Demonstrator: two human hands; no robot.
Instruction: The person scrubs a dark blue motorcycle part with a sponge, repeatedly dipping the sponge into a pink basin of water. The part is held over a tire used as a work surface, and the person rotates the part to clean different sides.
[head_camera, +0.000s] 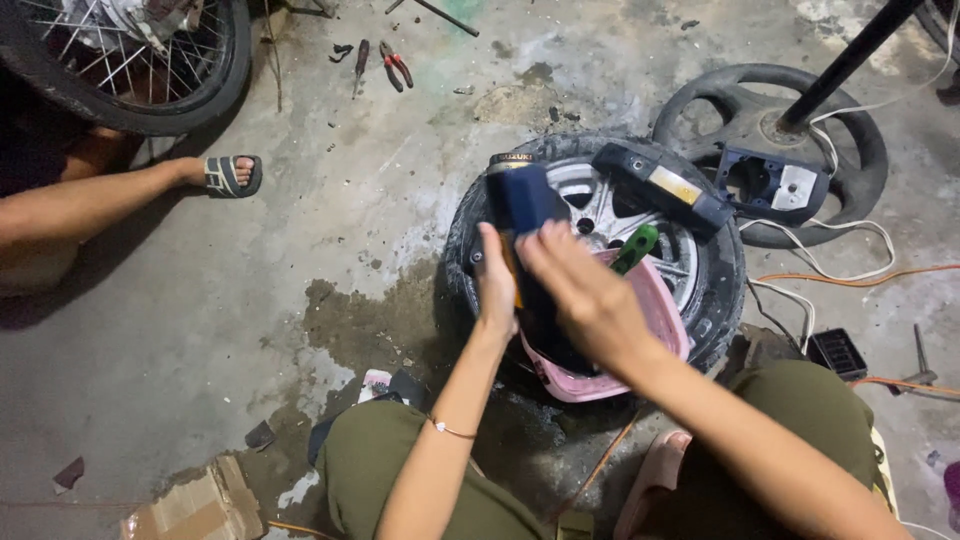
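The person crouches on the concrete floor (330, 200) over a small wheel (596, 240) that lies flat, its black tyre around a grey spoked rim. Both hands are raised above it. The left hand (497, 285) is wrapped round the lower part of a dark blue, block-shaped piece (525, 195) with a black top, holding it upright over the near edge of the wheel. The right hand (590, 295) lies against the side of the same piece, fingers curled about it, though how firmly they close I cannot tell from here.

Under the hands sits a pink plastic tub (655, 330), resting on the wheel, with a green-handled tool (636, 248) sticking out of it. A black casing with a yellow patch (660, 185) lies across the far side of the tyre, and a second black housing (770, 185) rests on another wheel (770, 150) behind, beside a dark pole (845, 65).

To judge by this, the work is in mid-course: parts lie off and scattered, the blue piece is in hand and not set into anything, and nothing looks reassembled.

Pliers with red grips (396, 68) lie further off. Another person's sandalled foot (225, 175) reaches in from the left, near a spoked wheel (130, 60).
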